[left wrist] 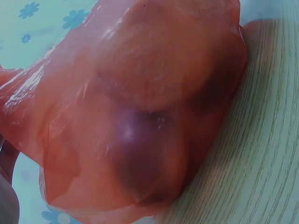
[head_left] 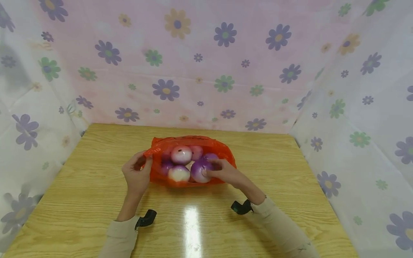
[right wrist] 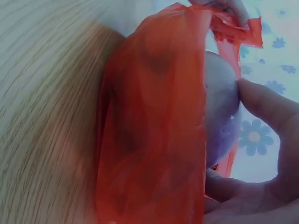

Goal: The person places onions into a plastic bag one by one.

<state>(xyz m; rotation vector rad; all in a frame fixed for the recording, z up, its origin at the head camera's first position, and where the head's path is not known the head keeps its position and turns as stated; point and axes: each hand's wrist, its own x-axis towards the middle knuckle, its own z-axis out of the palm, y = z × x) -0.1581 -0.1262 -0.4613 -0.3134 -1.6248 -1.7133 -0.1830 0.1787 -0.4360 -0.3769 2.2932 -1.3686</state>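
A red plastic bag (head_left: 226, 150) lies on the table with its mouth spread open. Inside sit several glossy round purple-and-white onions (head_left: 181, 154), a few of them partly covered by the plastic. At the bag's left end my left hand (head_left: 137, 173) pinches its gathered edge between thumb and fingers. My right hand (head_left: 227, 173) reaches over the right side of the opening and grips one purple onion (head_left: 198, 172). In the right wrist view, the thumb presses the top of that onion (right wrist: 222, 109) and the fingers lie below it. Through the thin plastic (left wrist: 140, 70), the left wrist view shows dark round shapes.
The wooden table (head_left: 274, 172) runs back to a flower-patterned curtain (head_left: 200, 68), with similar cloth on both sides. A black wrist mount (head_left: 146, 218) juts from the left sleeve and another black mount (head_left: 241, 207) from the right.
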